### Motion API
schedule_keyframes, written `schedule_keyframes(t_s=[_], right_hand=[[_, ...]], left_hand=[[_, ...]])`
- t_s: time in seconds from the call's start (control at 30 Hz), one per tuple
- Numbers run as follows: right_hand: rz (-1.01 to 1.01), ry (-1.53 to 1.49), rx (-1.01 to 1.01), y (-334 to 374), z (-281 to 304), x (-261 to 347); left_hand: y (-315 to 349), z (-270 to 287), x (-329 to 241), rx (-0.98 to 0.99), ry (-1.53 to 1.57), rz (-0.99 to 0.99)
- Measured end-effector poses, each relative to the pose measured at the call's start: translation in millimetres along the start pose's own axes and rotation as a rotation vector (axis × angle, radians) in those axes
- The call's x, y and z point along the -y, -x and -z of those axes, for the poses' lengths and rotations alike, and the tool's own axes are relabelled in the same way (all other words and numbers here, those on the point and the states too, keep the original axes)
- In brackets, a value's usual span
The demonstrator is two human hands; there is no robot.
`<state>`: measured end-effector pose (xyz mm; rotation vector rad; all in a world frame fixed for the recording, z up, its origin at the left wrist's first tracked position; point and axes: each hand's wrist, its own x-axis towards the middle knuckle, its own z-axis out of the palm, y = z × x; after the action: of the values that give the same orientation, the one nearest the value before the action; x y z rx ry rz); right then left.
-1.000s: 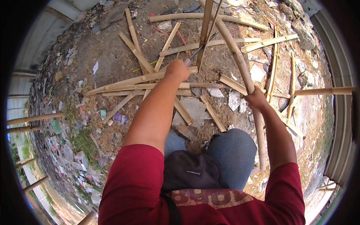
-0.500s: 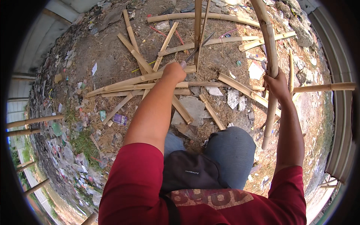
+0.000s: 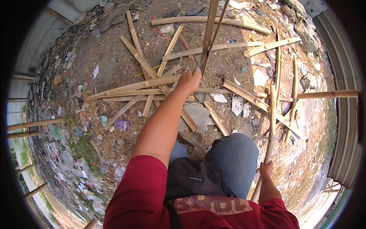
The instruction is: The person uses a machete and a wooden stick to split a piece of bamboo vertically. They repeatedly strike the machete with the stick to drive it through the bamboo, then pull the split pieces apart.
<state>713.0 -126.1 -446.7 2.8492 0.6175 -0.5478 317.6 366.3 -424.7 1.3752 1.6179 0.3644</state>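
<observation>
My left hand (image 3: 190, 81) is closed round the handle of a knife, whose blade hardly shows now against two upright bamboo strips (image 3: 211, 32) just beyond the fist. Those strips come close together at their lower ends. At the lower right, my right hand (image 3: 267, 168) grips a long bamboo pole (image 3: 271, 133) beside my right knee. Its far end points away from me, over a split bamboo piece on the ground, and its near end passes by my side. Several split bamboo lengths (image 3: 133, 83) lie crossed under and left of my left forearm.
A bamboo pole (image 3: 213, 20) lies across the far ground, and split pieces (image 3: 263, 103) cross at the right. Broken slabs (image 3: 196, 114), litter (image 3: 76, 160) and dry straw cover the dirt. Corrugated sheeting (image 3: 345, 133) stands on the right, with a horizontal pole (image 3: 328, 94) reaching in.
My right hand has drawn its bamboo pole back toward my body, bringing the far end into view. My left hand has moved slightly right and nearer, and the knife's blade no longer shows clearly.
</observation>
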Motion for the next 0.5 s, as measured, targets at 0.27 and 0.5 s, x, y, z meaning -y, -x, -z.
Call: schedule_keyframes(t_s=[0.27, 0.5], right_hand=[[-0.094, -0.159, 0.157, -4, -43, -11], [0.554, -0.742, 0.405, -13, 119, 241]], left_hand=[[28, -22, -43, 0.287, 0.509, 0.069], [45, -53, -40, 0.452, 0.93, 0.047]])
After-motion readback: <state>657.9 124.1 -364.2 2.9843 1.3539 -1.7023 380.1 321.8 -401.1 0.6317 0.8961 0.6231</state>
